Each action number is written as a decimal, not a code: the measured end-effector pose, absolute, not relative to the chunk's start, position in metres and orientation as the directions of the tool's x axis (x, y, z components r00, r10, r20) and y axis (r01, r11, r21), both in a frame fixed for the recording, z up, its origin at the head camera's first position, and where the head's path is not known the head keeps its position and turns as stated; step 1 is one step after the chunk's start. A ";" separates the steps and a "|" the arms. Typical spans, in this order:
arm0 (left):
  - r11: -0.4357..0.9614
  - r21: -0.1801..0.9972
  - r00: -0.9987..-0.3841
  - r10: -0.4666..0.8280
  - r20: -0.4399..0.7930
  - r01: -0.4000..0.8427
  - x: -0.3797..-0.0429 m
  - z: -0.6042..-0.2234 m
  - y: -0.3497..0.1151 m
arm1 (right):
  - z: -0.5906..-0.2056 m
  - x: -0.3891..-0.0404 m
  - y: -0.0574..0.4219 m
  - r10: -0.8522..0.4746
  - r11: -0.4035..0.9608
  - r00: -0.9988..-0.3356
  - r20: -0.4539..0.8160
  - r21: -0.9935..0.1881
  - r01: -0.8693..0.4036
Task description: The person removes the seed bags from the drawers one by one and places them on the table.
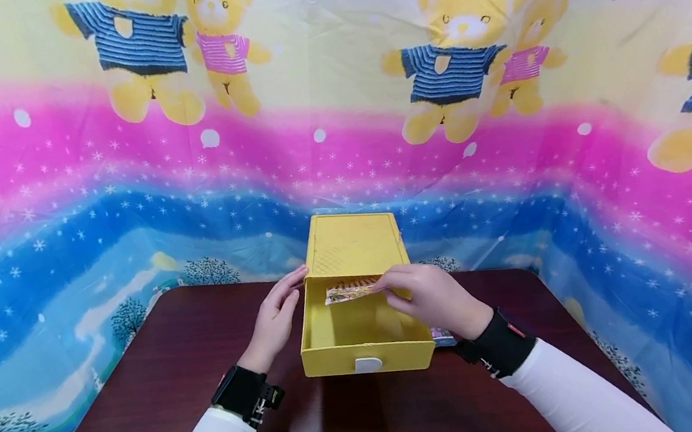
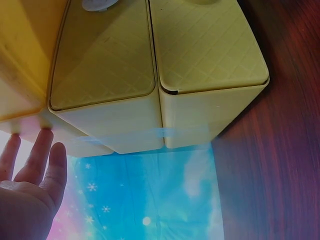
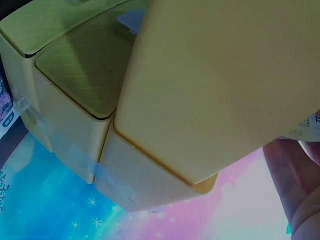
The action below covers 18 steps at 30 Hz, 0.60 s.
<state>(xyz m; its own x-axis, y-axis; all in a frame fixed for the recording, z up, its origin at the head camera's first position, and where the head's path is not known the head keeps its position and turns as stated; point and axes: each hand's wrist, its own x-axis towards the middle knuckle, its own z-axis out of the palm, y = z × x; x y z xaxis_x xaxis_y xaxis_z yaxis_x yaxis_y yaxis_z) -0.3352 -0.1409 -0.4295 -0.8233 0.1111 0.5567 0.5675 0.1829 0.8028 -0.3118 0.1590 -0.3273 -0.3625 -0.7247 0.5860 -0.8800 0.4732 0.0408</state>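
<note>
A yellow drawer cabinet stands on the table, and its top drawer is pulled out toward me. My right hand pinches the end of a small patterned packet over the drawer's open inside. In the right wrist view a pale printed corner of the packet shows beside the fingers, and the drawer wall covers the rest. Against the cabinet's left side rest the fingertips of my left hand, fingers extended. The left wrist view shows this hand beside the cabinet wall.
Beneath the pulled-out drawer are two closed lower drawers with textured fronts. A colourful package lies on the dark red-brown table, right of the cabinet. A printed cloth with bears hangs behind and around the table.
</note>
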 end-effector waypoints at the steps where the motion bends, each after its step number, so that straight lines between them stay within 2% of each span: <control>1: 0.180 0.808 -0.828 0.110 0.550 0.561 -0.335 -0.429 -0.141 | -0.327 -0.312 0.160 -0.715 0.472 -0.351 0.605 0.046 -0.881; 4: 0.179 0.816 -0.835 0.110 0.539 0.550 -0.336 -0.429 -0.141 | -0.324 -0.313 0.161 -0.686 0.465 -0.319 0.654 0.057 -0.883; 8: 0.178 0.815 -0.834 0.112 0.540 0.552 -0.336 -0.430 -0.142 | -0.319 -0.312 0.163 -0.641 0.467 -0.309 0.702 0.038 -0.883; 18: 0.176 0.818 -0.837 0.113 0.536 0.548 -0.334 -0.429 -0.141 | -0.306 -0.304 0.178 -0.531 0.518 -0.360 0.767 -0.042 -0.854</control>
<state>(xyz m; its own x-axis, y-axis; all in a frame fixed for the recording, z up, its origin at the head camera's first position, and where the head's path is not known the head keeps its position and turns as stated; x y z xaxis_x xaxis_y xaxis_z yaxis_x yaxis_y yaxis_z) -0.3343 -0.1415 -0.4286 -0.8367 0.1134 0.5358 0.5476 0.1761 0.8180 -0.3043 0.1785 -0.3062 -0.3601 -0.5310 0.7670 -0.8541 0.5183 -0.0422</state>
